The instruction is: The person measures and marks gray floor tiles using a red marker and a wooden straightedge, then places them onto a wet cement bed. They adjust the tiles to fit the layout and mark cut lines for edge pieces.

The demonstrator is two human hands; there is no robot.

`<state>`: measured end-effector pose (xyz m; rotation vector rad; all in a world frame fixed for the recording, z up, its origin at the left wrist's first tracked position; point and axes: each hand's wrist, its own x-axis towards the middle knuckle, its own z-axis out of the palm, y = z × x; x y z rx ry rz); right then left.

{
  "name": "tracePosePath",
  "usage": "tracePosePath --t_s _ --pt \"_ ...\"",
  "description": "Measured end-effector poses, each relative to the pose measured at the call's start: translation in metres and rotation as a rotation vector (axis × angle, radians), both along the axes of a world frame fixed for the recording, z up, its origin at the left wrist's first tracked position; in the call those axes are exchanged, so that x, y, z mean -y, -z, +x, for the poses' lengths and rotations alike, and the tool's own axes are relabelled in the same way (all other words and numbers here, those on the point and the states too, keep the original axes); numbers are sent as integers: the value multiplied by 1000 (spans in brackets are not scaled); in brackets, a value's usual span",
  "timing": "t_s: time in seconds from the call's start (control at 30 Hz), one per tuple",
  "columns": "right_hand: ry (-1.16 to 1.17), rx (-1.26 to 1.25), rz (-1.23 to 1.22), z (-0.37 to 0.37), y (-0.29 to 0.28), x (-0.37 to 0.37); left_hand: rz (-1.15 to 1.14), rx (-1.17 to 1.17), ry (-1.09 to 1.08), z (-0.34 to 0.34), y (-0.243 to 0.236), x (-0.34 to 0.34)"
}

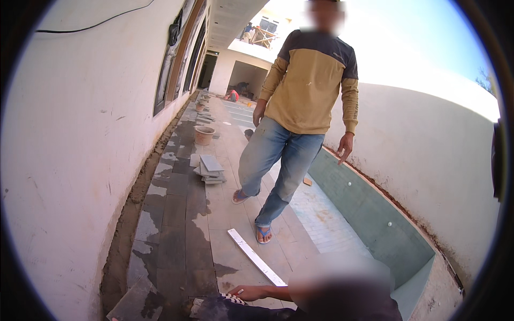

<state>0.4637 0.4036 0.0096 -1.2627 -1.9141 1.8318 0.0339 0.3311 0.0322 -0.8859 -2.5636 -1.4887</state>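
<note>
Neither of my hands is in view. At the lower edge a crouching co-worker in dark clothing (348, 299) reaches left across the floor. That person's bare hand (246, 292) is by a black-and-white striped cloth (234, 298); whether it grips anything, I cannot tell. A long white straightedge bar (257, 258) lies on the pale tiles just beyond that arm. Another co-worker in a tan and dark shirt (310, 80) stands in blue jeans and flip-flops past the bar, both arms hanging down. At the lower left lies a loose grey tile (136, 299).
A stack of grey tiles (210, 170) and a mortar-stained bucket (204, 135) stand on the paving. A mortar-filled trench (126, 235) follows the left wall. To the right drops a green-tiled pool (369, 198). More people (234, 96) are far back.
</note>
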Motion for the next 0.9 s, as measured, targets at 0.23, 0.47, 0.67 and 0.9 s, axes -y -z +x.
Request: tracePosePath --t_s 0.23,0.47,0.67,0.9 --pt "484 -85 -123 65 -92 84 65 -16 70 33 -21 21" --pt "634 -197 281 50 -141 65 235 140 93 43 92 -23" --pt "233 -242 662 -41 -186 12 452 479 -14 71 116 -31" --pt "434 -459 445 -24 -207 -26 561 494 21 98 78 -33"
